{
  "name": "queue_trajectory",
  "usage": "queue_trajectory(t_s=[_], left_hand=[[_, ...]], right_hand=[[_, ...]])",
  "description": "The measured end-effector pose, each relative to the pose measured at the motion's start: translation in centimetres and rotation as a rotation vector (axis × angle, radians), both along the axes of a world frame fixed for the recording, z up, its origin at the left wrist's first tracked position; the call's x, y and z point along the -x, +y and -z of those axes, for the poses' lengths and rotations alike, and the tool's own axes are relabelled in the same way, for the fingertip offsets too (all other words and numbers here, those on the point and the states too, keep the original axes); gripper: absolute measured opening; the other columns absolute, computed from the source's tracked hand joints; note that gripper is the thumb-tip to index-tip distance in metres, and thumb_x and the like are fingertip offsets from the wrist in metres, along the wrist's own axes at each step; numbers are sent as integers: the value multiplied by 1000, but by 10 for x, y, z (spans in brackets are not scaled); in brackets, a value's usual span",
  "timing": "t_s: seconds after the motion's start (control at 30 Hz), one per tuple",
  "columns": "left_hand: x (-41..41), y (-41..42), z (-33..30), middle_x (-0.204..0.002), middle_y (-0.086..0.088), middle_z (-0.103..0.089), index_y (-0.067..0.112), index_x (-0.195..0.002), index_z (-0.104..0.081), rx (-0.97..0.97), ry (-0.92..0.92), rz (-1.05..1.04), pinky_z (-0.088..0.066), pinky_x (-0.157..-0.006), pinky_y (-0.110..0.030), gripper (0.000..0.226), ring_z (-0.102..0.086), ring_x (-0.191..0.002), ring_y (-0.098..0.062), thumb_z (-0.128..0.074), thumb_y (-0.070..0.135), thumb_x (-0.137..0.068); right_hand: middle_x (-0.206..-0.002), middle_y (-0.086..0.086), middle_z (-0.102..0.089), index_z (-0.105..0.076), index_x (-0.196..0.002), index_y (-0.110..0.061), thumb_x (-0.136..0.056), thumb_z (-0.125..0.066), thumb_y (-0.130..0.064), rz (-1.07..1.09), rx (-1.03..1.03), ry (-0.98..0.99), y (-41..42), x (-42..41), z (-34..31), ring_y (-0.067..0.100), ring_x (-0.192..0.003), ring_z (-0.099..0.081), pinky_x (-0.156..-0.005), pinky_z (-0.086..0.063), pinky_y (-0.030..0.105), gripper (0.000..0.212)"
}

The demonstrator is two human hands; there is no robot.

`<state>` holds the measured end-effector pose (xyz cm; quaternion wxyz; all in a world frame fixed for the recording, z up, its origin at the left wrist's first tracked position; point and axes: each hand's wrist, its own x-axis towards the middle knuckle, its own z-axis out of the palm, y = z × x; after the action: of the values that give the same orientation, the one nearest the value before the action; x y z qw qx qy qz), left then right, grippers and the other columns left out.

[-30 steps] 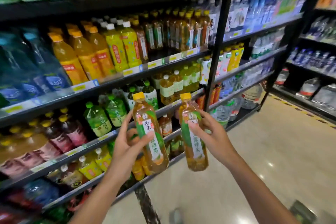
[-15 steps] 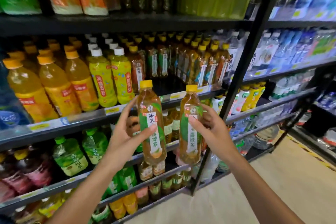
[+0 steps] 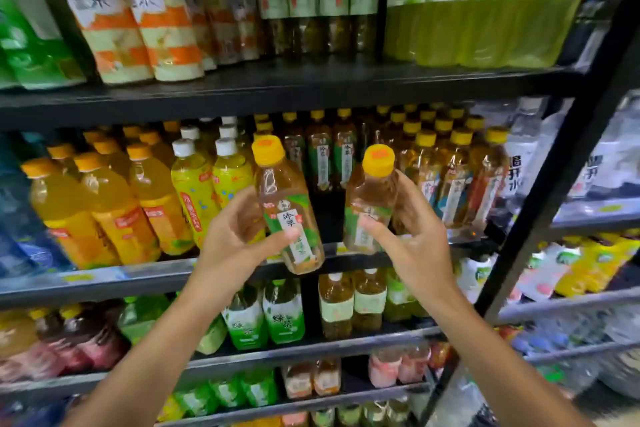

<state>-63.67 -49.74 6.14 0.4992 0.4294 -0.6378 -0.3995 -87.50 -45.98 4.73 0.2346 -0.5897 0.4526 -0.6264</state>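
Green tea bottle (image 3: pixel 284 191) gripped in the left hand (image 3: pixel 235 243) at centre frame; second tea bottle (image 3: pixel 374 194) wrapped by the right hand (image 3: pixel 415 239) just right of it. Both hang before the middle shelf (image 3: pixel 104 279), facing a dark gap in the row. Neither's placed yet, and setting them in looks like what's left.

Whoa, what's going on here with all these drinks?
A person is at a shop's drinks rack with a bottle in each hand. The left grip holds a clear plastic tea bottle with a yellow cap and green label, tilted a little. The right grip holds a second matching tea bottle. Both bottles are up in front of the black middle shelf, where rows of similar yellow-capped bottles stand.
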Motion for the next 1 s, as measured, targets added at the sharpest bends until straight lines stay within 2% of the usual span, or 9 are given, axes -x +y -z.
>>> queue_trajectory(t_s=[0.07,0.13,0.23,0.4,0.57,0.7,0.8,0.9,1.0], left_hand=[[14,-6,-7,-115,37,-66,45,-124,-57,30,-34,-47,-48,-96,-15,65,-58,-111,17,-86,29,-68],[24,-14,-10,-116,38,-65,45,-127,-55,45,-62,-93,-49,-96,-13,68,-57,-112,19,-86,29,-68],[33,-24,-11,-127,14,-69,20,-135,-58,38,-32,-133,-48,-109,-35,67,-60,-122,0,-86,17,-75],[36,-37,-5,-130,6,-67,14,-139,-54,39,-8,-145,-47,-111,-47,71,-59,-127,-11,-87,17,-76],[38,-56,3,-118,23,-69,34,-127,-58,64,-24,-129,-49,-101,-21,63,-60,-119,4,-85,18,-72],[39,-72,12,-123,19,-67,22,-137,-55,63,-25,-83,-49,-98,-16,70,-58,-123,0,-84,23,-73],[45,-81,16,-117,28,-67,24,-134,-55,60,-31,-44,-47,-87,-4,61,-58,-118,8,-82,10,-80],[53,-91,25,-116,26,-69,20,-136,-54,36,-10,-13,-48,-86,-5,60,-61,-114,9,-78,1,-84],[61,-95,35,-126,21,-66,21,-145,-50,46,-51,-14,-52,-96,-15,68,-60,-120,6,-79,7,-85]], right_hand=[[-133,-31,-58,-46,-133,-53,-86,-79,-14,-17,37,-15,-20,11,1,-5,-130,-52,-107,-43,16,69],[-138,-23,-58,-47,-136,-49,-86,-79,-14,-38,69,-34,-38,18,3,1,-132,-52,-108,-44,20,69],[-142,-18,-57,-47,-139,-44,-87,-78,-13,-90,74,-72,-64,27,8,3,-134,-51,-110,-44,23,68],[-144,-18,-55,-44,-149,-33,-89,-76,-22,-127,-37,-52,-100,29,24,-3,-134,-49,-111,-43,22,69],[-132,-21,-61,-44,-150,-27,-91,-74,-27,-71,-97,3,-117,19,34,-6,-125,-55,-106,-46,20,66],[-125,-31,-60,-41,-149,-33,-93,-71,-32,-13,-131,51,-131,21,38,-8,-124,-55,-106,-45,21,63],[-129,-28,-59,-38,-151,-30,-95,-66,-39,5,-149,110,-137,26,37,-7,-126,-53,-110,-45,28,63],[-138,-18,-57,-30,-155,-29,-98,-61,-42,24,-153,181,-138,26,38,-8,-129,-50,-109,-41,20,66],[-135,-17,-59,-29,-156,-27,-100,-60,-37,46,-158,190,-138,25,39,-16,-121,-51,-97,-39,4,65]])
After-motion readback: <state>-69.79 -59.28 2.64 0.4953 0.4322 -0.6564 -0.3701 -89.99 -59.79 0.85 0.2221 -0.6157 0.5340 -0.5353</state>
